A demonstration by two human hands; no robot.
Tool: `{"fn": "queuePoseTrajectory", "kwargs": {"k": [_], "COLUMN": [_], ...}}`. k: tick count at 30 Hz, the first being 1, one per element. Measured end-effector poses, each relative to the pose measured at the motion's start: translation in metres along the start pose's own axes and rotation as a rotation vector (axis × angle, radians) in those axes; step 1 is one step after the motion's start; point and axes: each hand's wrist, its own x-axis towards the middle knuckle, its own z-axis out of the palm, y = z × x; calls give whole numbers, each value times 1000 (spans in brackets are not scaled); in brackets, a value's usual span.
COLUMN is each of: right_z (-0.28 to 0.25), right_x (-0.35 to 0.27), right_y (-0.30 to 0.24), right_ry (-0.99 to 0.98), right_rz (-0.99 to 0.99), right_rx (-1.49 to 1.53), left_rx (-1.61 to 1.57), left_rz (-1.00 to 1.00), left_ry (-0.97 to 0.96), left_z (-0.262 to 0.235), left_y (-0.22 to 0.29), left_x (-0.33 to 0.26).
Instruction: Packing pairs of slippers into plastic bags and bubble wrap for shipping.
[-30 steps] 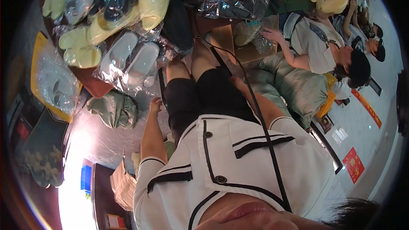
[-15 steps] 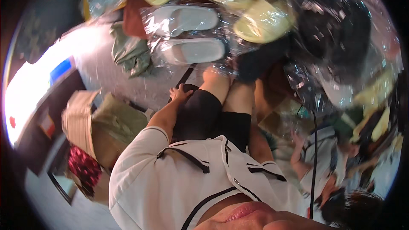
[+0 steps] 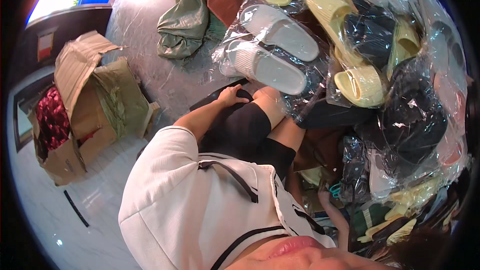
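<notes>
My left hand (image 3: 234, 96) lies on my left thigh near the knee, over black shorts (image 3: 232, 125), with its fingers laid out and nothing in them. Only a strip of my right arm shows beside my body; that hand is hidden. Just beyond my knees, a pair of pale grey slippers (image 3: 280, 74) sits in a clear plastic bag. A bagged pale yellow slipper (image 3: 361, 86) is to the right of it. At the lower right, another person's hand (image 3: 325, 189) is beside teal-handled scissors (image 3: 336, 189).
A torn cardboard box (image 3: 82, 105) with dark red shiny material stands at the left. A crumpled green sack (image 3: 185, 22) lies on the floor ahead. Bagged black items (image 3: 412, 115) and more slippers pile up at the right. A dark strip (image 3: 76, 208) lies on the floor.
The view has swung to the right, with the box and floor at left showing more. My left hand remains on my thigh. Another person's arm now reaches beside the scissors.
</notes>
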Motion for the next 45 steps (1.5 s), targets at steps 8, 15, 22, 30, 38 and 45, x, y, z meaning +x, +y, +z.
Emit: {"fn": "queuePoseTrajectory", "kwargs": {"k": [8, 15, 22, 30, 38, 45], "right_z": [10, 52, 64, 83, 91, 111], "right_x": [21, -7, -43, -88, -87, -110], "right_y": [-12, -35, -81, -119, -80, -87], "right_ry": [131, 213, 404, 551, 785, 515], "right_rz": [-177, -318, -377, -306, 8, 114], "right_rx": [107, 199, 46, -84, 31, 492], "left_rx": [132, -41, -394, 93, 253, 209], "left_rz": [218, 129, 214, -187, -394, -181], "left_ry": [425, 400, -211, 127, 50, 148], "left_z": [17, 20, 3, 2, 32, 74], "left_y": [-24, -20, -90, -226, -231, -314], "left_x": [2, 7, 122, 198, 265, 319]}}
